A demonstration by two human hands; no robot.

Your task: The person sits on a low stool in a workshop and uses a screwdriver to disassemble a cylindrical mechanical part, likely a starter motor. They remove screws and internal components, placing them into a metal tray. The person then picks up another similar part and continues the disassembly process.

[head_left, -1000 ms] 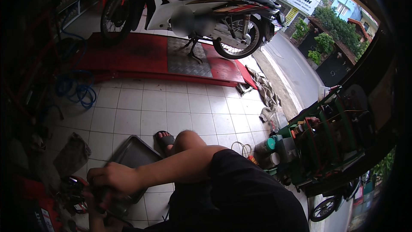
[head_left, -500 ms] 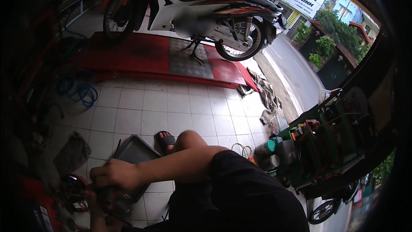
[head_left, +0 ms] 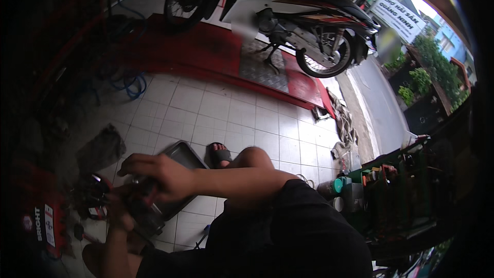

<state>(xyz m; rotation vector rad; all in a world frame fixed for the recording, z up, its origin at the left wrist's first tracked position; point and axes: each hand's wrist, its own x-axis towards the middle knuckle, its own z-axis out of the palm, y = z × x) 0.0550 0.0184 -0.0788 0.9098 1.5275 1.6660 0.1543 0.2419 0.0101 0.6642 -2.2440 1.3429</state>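
My right hand (head_left: 159, 175) reaches across from the right, wrapped round a dark red-and-black tool handle (head_left: 148, 194) above a grey tray (head_left: 188, 157). My left hand (head_left: 122, 216) is just below it, its fingers curled at a part that is blurred and partly hidden. A dark metal object (head_left: 152, 219) lies beneath them at the tray. A red-and-black item (head_left: 94, 208) is just left of my hands, near a red case (head_left: 49, 226). A dark rag (head_left: 103, 146) lies behind them on the tiles.
A motorbike (head_left: 303, 7) stands on a red lift platform (head_left: 190, 46) ahead. Blue hose (head_left: 134, 85) coils at the left. A green tool cart (head_left: 391, 195) with jars stands at the right. A crumpled cloth (head_left: 343, 123) lies by the doorway to the street (head_left: 375, 113).
The view has turned and tilted, so the scene appears shifted rightward. My right hand has risen in the picture, its fingers stretched farther over the tool; more of my left forearm shows.
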